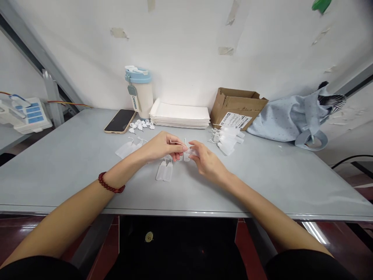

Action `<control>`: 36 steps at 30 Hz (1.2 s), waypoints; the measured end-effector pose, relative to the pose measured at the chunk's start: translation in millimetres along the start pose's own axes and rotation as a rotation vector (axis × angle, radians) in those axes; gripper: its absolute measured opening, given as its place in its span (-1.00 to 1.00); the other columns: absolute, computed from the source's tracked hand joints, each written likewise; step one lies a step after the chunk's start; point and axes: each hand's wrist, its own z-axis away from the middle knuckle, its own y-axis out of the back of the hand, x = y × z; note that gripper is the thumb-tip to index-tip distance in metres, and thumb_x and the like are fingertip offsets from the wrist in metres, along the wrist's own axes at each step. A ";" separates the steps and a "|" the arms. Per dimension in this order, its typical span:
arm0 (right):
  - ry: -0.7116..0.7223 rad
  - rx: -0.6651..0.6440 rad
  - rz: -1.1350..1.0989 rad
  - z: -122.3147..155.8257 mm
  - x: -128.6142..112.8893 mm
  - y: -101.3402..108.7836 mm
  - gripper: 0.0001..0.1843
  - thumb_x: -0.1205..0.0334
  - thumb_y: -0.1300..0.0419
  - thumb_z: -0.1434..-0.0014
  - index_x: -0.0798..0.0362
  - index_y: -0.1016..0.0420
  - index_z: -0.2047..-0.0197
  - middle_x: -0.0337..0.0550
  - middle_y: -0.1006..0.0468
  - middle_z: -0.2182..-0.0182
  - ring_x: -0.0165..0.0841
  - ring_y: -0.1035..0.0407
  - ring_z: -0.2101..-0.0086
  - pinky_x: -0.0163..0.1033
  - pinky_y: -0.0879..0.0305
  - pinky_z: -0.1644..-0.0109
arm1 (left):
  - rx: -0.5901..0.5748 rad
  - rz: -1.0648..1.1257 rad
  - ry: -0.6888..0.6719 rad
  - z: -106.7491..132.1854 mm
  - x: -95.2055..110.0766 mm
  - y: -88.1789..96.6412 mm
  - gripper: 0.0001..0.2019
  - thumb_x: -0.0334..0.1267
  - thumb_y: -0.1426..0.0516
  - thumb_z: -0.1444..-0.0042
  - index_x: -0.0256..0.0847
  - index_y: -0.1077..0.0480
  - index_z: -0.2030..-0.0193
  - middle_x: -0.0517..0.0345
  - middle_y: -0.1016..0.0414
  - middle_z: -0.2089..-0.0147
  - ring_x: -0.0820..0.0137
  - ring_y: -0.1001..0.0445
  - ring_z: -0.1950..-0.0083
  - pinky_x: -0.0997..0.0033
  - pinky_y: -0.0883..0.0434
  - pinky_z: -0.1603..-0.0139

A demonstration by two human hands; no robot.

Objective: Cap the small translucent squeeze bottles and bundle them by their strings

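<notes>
My left hand (167,147), with a dark red beaded bracelet on its wrist, pinches a thin white cord (176,142) between thumb and forefinger. Facing it, my right hand (204,159) has its thumb and forefinger curved and apart, close to the left fingertips. A small translucent white pouch-like piece (187,156) shows between the two hands, partly hidden by fingers. Just below the left hand, two similar translucent pieces (164,171) lie side by side on the grey table (186,198). More translucent pieces (125,149) with white loops rest behind my left wrist.
A pile of translucent pieces (227,140) lies right of my hands. Behind are small white looped bits (141,125), a phone (119,121), a lidded cup (142,93), stacked white paper (180,115), a cardboard box (237,107) and a light blue cloth bag (285,118).
</notes>
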 end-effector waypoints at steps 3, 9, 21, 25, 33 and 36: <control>0.010 0.002 0.036 0.0 3.0 -0.3 -0.59 0.39 0.05 -0.27 0.06 -0.09 -0.18 0.16 -0.48 0.02 -0.13 -0.43 0.07 -0.03 -0.44 0.17 | 0.021 0.003 -0.006 -0.4 -1.4 -2.4 -0.81 -0.20 -0.26 -0.04 -0.34 -0.53 0.37 0.14 -0.47 0.52 0.47 -0.42 0.51 0.49 -0.43 0.47; -0.222 -0.090 -0.303 -5.7 -11.1 17.6 -0.67 0.27 -0.03 -0.26 0.05 -0.14 -0.08 -0.05 -0.54 0.26 -0.28 -0.44 0.29 -0.18 -0.35 0.26 | 0.019 -0.063 -0.130 1.1 -4.1 -1.8 -0.80 -0.20 -0.27 -0.04 -0.32 -0.55 0.31 0.16 -0.49 0.52 0.49 -0.44 0.50 0.52 -0.43 0.46; -0.252 -0.004 -0.264 -5.9 -18.7 12.7 -0.79 0.23 0.02 -0.27 0.00 -0.10 0.02 -0.09 -0.45 0.27 -0.34 -0.34 0.40 -0.23 -0.20 0.33 | 0.113 0.084 0.030 -1.4 -1.8 -10.5 -0.67 -0.10 -0.27 -0.05 -0.31 -0.40 0.56 0.14 -0.42 0.64 0.47 -0.42 0.60 0.53 -0.36 0.61; -0.239 -0.016 -0.259 -5.9 -17.5 13.9 -0.79 0.23 0.03 -0.28 0.00 -0.07 0.02 -0.08 -0.44 0.26 -0.35 -0.31 0.42 -0.24 -0.17 0.35 | 0.100 0.043 0.017 -1.0 -2.3 -9.5 -0.67 -0.10 -0.28 -0.03 -0.31 -0.40 0.56 0.15 -0.42 0.64 0.49 -0.40 0.61 0.54 -0.35 0.61; -0.431 -0.062 -0.718 -9.2 -18.4 22.6 -0.70 0.05 -0.07 -0.23 -0.03 -0.08 0.08 -0.33 -0.38 0.48 -0.44 -0.19 0.49 -0.32 -0.06 0.43 | 0.004 -0.034 -0.138 3.2 -0.3 -5.5 -0.76 -0.13 -0.27 -0.05 -0.30 -0.54 0.31 0.12 -0.53 0.44 0.47 -0.47 0.45 0.51 -0.46 0.41; -0.577 -0.075 -0.932 -12.4 -20.6 26.7 -0.68 -0.01 -0.13 -0.19 -0.03 -0.13 0.13 -0.36 -0.38 0.52 -0.49 -0.11 0.55 -0.35 0.03 0.48 | -0.002 -0.044 -0.179 4.7 0.4 -6.5 -0.78 -0.15 -0.26 -0.06 -0.28 -0.56 0.26 0.12 -0.54 0.43 0.46 -0.48 0.42 0.50 -0.46 0.39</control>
